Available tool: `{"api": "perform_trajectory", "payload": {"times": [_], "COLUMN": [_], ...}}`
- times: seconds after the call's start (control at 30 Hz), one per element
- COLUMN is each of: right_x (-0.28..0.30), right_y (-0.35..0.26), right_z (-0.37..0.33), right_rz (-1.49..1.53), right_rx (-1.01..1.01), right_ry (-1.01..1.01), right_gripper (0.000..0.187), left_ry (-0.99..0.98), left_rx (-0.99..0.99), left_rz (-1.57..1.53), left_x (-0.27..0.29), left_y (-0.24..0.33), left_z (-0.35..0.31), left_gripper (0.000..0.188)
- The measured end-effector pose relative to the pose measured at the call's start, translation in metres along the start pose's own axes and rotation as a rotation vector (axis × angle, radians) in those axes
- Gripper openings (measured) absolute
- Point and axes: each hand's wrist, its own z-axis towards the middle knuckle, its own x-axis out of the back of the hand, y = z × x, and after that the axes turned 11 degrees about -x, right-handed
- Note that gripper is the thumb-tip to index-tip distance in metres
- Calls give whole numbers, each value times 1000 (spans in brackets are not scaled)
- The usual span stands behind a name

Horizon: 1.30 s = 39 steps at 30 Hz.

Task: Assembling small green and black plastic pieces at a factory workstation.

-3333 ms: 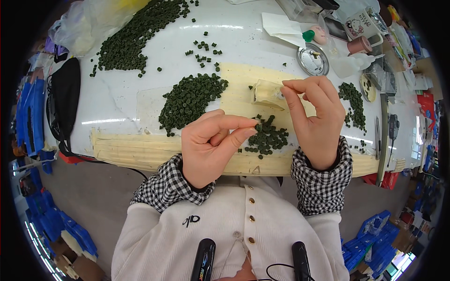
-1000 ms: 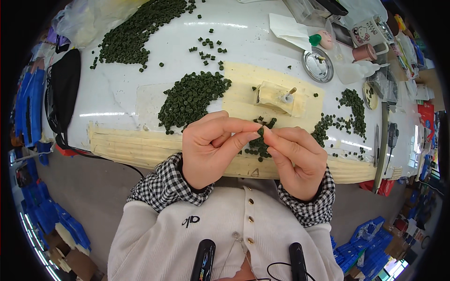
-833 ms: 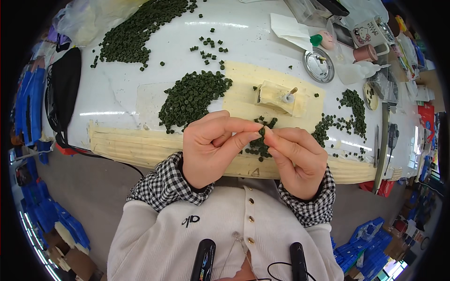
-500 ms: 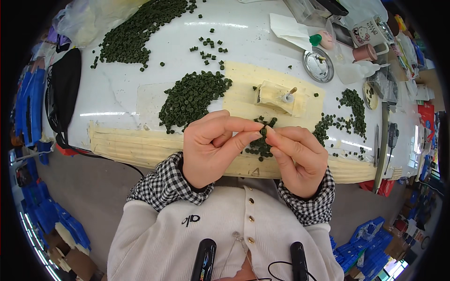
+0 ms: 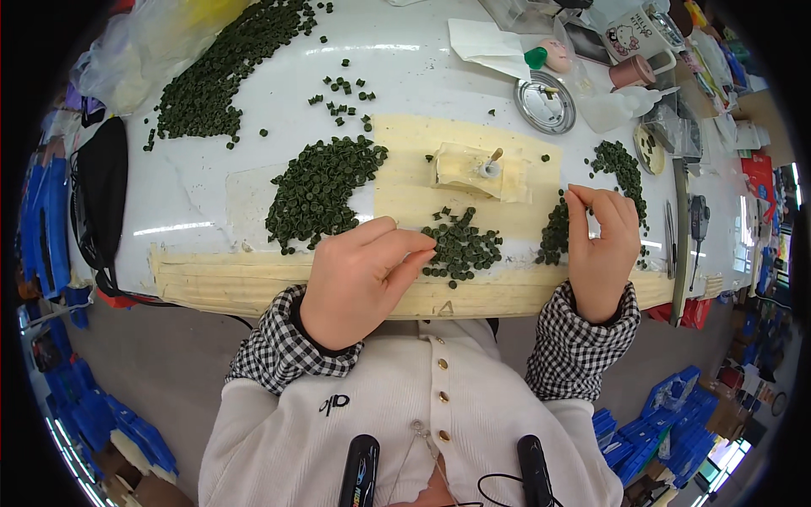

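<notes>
My left hand (image 5: 359, 275) has thumb and forefinger pinched together at the left edge of a small pile of dark green spool-shaped pieces (image 5: 463, 245). Whatever is in that pinch is too small to make out. Well apart from it, my right hand (image 5: 604, 245) is raised over another small pile of green pieces (image 5: 553, 235), its thumb and fingertips brought together. Its grip hides any piece held there. A larger heap of the same pieces (image 5: 317, 194) lies beyond my left hand. Behind the middle pile stands a cream taped block (image 5: 473, 176) with a short upright peg (image 5: 492, 160).
A big green heap (image 5: 207, 93) lies far left beside plastic bags (image 5: 160, 51). At the right are a round metal dish (image 5: 545, 101), a squeeze bottle (image 5: 612, 110), a mug (image 5: 634, 38), tweezers (image 5: 670, 241) and scattered pieces. Cream tape covers the table's front edge (image 5: 253, 279).
My hands were together at one green piece over the middle pile. They have parted: the right moved right to the right-hand pile, the left slightly left and down.
</notes>
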Motion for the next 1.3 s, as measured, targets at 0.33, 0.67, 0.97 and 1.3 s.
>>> {"api": "perform_trajectory", "payload": {"times": [0.33,0.67,0.97,1.3], "right_x": [-10,-11,5,3], "right_y": [2,6,-19,-48], "right_z": [2,3,-11,-40], "right_rz": [-158,-180,358,796], "right_rx": [74,100,-41,-204], "right_ry": [-20,-80,63,-201], "right_gripper": [7,10,9,13], "left_ry": [99,398,280,256], "left_rx": [72,573,482,570], "left_rz": [-170,-1634,-1690,-1495], "left_x": [5,16,11,7], "left_y": [0,-8,-14,5], "left_z": [-2,-4,-11,0], "left_gripper": [9,27,25,28]}}
